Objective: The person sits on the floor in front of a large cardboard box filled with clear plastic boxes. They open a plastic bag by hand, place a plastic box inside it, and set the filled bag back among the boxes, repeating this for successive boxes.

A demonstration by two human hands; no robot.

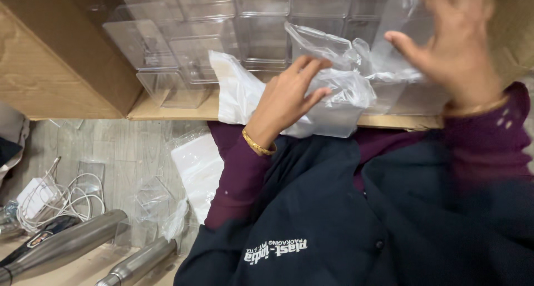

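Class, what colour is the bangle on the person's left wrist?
Gold: the bangle circles the wrist below the left hand, clearest in the head view.

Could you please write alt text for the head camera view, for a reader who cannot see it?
Seen from above, a person's left hand presses on a clear plastic bag while the right hand hovers open beside it, over a cardboard box filled with clear plastic containers. On the floor at lower left lie two steel bottles and white cables.
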